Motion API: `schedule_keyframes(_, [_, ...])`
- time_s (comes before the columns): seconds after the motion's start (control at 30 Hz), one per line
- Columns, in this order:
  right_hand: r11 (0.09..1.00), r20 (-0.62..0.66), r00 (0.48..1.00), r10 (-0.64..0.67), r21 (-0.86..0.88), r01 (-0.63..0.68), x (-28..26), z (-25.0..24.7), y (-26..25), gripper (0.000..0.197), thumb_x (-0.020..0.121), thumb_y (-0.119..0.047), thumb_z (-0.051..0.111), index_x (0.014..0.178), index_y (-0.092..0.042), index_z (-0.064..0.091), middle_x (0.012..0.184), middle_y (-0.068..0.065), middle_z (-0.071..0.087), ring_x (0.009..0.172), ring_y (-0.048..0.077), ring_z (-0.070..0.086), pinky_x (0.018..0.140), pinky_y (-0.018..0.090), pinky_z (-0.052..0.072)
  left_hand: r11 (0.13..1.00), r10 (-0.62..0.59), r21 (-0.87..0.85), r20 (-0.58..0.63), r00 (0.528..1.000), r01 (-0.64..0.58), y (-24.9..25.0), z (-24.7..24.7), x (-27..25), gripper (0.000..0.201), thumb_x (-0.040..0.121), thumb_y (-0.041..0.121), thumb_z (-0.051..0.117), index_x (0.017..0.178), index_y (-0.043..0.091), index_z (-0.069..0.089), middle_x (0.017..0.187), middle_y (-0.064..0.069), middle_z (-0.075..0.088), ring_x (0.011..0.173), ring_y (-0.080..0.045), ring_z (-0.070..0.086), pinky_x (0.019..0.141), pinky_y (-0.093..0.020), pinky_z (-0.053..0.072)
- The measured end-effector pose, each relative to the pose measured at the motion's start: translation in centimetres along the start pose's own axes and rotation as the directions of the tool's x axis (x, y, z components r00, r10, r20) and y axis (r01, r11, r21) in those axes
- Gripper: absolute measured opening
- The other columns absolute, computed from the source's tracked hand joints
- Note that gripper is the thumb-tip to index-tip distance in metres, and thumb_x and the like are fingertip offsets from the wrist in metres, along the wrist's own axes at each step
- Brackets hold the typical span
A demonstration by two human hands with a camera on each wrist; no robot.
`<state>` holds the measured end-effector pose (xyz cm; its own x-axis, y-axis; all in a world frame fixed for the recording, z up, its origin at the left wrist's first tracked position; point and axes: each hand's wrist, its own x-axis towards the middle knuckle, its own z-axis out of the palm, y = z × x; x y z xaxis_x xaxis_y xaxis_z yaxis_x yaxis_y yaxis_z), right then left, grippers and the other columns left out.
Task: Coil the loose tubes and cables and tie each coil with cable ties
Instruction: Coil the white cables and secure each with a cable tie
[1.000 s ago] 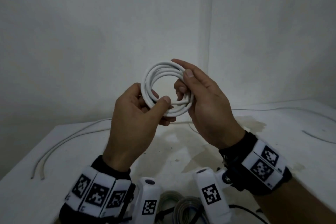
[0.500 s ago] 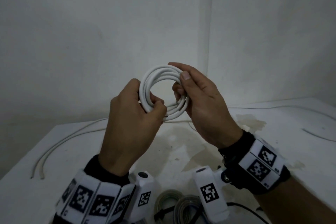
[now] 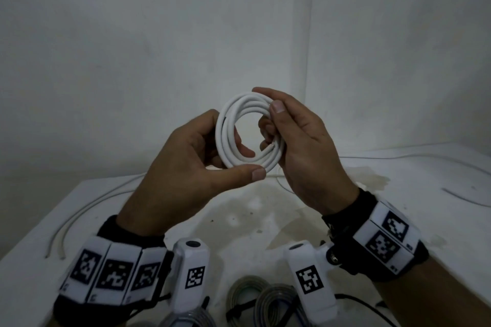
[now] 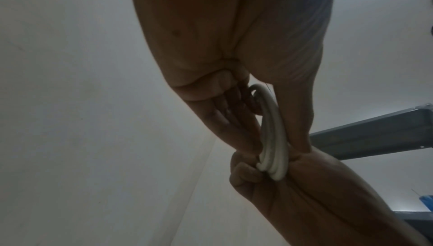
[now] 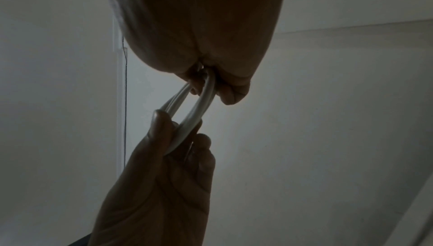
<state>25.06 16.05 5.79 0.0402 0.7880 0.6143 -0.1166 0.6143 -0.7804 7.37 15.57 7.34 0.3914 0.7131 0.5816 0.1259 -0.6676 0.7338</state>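
A white cable coil (image 3: pixel 233 117) of several round turns is held up in front of the wall, above the white table (image 3: pixel 239 220). My left hand (image 3: pixel 233 156) holds its left and lower side, fingers through the ring and thumb under the bottom. My right hand (image 3: pixel 273 119) grips the right side, thumb pressed on top of the turns and fingers curled through the ring; a cut cable end shows at its fingers. The coil (image 4: pixel 273 129) appears edge-on between both hands in the left wrist view, and the coil (image 5: pixel 199 105) likewise in the right wrist view. No tie shows on it.
Two loose white cables (image 3: pixel 79 218) curve along the table's left side, and another thin white cable (image 3: pixel 414 156) runs along the back right. Grey coiled tubes bound with black ties (image 3: pixel 265 300) lie at the near edge. Walls meet in a corner behind.
My left thumb has slid from the coil's left side to under its bottom edge, opening the grip. The coil has stayed at about the same height between both hands.
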Motion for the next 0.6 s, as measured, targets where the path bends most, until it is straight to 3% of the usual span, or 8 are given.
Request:
schedule_keyframes(0.1, [1.000, 0.015, 1.000, 0.024, 0.012, -0.024, 0.0, 0.1, 0.1, 0.031, 0.111, -0.021, 0.040, 0.127, -0.020, 0.067, 0.084, -0.009, 0.059, 0.082, 0.009, 0.052, 0.072, 0.026, 0.048, 0.999, -0.034, -0.030, 0.056, 0.998, 0.036, -0.4, -0.4, 0.0, 0.045, 0.064, 0.029, 0.091, 0.101, 0.021, 0.067, 0.086, -0.003, 0.070, 0.078, -0.022, 0.071, 0.072, -0.033, 0.061])
schedule_keyframes(0.17, [0.998, 0.040, 0.998, 0.047, 0.044, -0.049, 0.0, 0.0, 0.1, 0.031, 0.111, -0.021, 0.040, 0.126, -0.020, 0.068, 0.085, -0.006, 0.058, 0.082, 0.009, 0.052, 0.072, 0.027, 0.049, 0.992, -0.082, -0.089, 0.104, 0.991, 0.091, -0.6, -0.6, 0.0, 0.039, 0.069, 0.034, 0.084, 0.104, 0.022, 0.070, 0.083, -0.003, 0.071, 0.070, -0.020, 0.068, 0.061, -0.027, 0.056])
schedule_keyframes(0.23, [0.994, 0.079, 0.994, 0.072, 0.082, -0.078, 0.0, -0.1, 0.2, 0.032, 0.111, -0.020, 0.040, 0.125, -0.021, 0.069, 0.084, -0.003, 0.057, 0.082, 0.010, 0.052, 0.071, 0.027, 0.048, 0.978, -0.122, -0.155, 0.116, 0.986, 0.140, -0.6, -0.7, 0.2, 0.031, 0.083, 0.046, 0.067, 0.104, 0.024, 0.073, 0.085, -0.003, 0.071, 0.059, -0.018, 0.061, 0.046, -0.024, 0.045])
schedule_keyframes(0.3, [0.988, 0.113, 0.988, 0.101, 0.103, -0.112, 0.1, -0.1, 0.3, 0.033, 0.110, -0.020, 0.041, 0.127, -0.017, 0.069, 0.088, 0.005, 0.057, 0.084, 0.016, 0.051, 0.071, 0.029, 0.047, 0.945, -0.169, -0.260, 0.130, 0.977, 0.197, -0.7, -0.8, 0.3, 0.046, 0.095, 0.056, 0.049, 0.105, 0.018, 0.073, 0.094, -0.012, 0.072, 0.048, -0.017, 0.053, 0.039, -0.022, 0.036])
schedule_keyframes(0.4, [0.967, 0.132, 0.978, 0.163, 0.173, -0.185, 0.2, -0.2, 0.5, 0.035, 0.108, -0.015, 0.040, 0.128, -0.011, 0.069, 0.080, 0.004, 0.053, 0.079, 0.015, 0.048, 0.066, 0.029, 0.042, 0.911, -0.206, -0.323, 0.183, 0.961, 0.257, -0.7, -1.4, 0.4, 0.051, 0.098, 0.048, 0.040, 0.102, 0.004, 0.067, 0.085, -0.018, 0.070, 0.043, -0.021, 0.052, 0.038, -0.023, 0.037])
schedule_keyframes(0.6, [0.913, 0.115, 0.968, 0.222, 0.324, -0.247, 0.4, -0.5, -0.1, 0.036, 0.108, -0.014, 0.040, 0.130, -0.010, 0.067, 0.083, 0.005, 0.060, 0.077, 0.016, 0.052, 0.070, 0.030, 0.044, 0.856, -0.235, -0.432, 0.165, 0.958, 0.284, -0.7, -0.8, 0.5, 0.038, 0.095, 0.042, 0.043, 0.095, 0.007, 0.058, 0.078, -0.016, 0.066, 0.054, -0.028, 0.057, 0.050, -0.031, 0.048])
